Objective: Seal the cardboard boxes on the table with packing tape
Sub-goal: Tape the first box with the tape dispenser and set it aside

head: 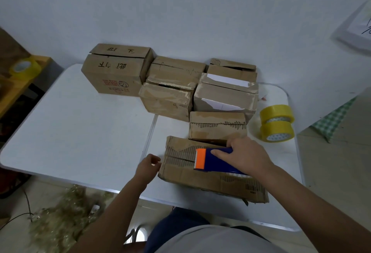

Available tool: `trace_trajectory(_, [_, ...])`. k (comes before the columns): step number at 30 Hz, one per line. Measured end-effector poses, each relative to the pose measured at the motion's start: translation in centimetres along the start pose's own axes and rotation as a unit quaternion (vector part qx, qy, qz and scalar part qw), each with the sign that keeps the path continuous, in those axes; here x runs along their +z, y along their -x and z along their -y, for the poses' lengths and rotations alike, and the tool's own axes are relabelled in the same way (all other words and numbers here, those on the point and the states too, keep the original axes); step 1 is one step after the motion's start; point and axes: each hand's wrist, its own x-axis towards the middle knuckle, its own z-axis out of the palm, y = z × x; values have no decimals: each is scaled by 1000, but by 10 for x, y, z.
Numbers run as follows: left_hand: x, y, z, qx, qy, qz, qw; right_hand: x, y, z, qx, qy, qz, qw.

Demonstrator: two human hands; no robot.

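Seven cardboard boxes sit on the white table (70,124). The nearest box (200,174), flat and worn, lies at the table's front edge, its top flaps meeting in a seam that runs left to right. The right hand (244,155) rests on top of it, fingers curled around a blue tape dispenser (216,162) whose orange toothed end points left along the seam. The left hand (148,167) is at the box's left end, fingers curled against the cardboard edge; whether they grip it or only touch cannot be told. Just behind this box lies a small box (217,125), and behind that two medium boxes side by side, the left one (166,100) and the right one (225,96) with white labels. Two more (176,67) (232,67) stand in the back row, partly hidden, beside the largest box (116,67) at the far left, marked with handwriting. Two yellow tape rolls (277,125) are stacked at the table's right edge, and a third roll (24,67) sits on a wooden shelf off to the left, cut off by the frame. The tape inside the dispenser is hidden by the hand.
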Motion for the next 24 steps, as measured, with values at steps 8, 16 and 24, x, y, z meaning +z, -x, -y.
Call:
trace_trajectory(8, [2,51,-44,103,-11,-20,994,2,-5,-3,2,-11,-4,1000])
trace_trajectory(16, [-12,31,-28,355,-334,65,871,2,-4,-3,-12,0,-10,1000])
trace_trajectory(24, [-9,-15,-41,460,-489,87,736,-3,-7,6,7,19,13,1000])
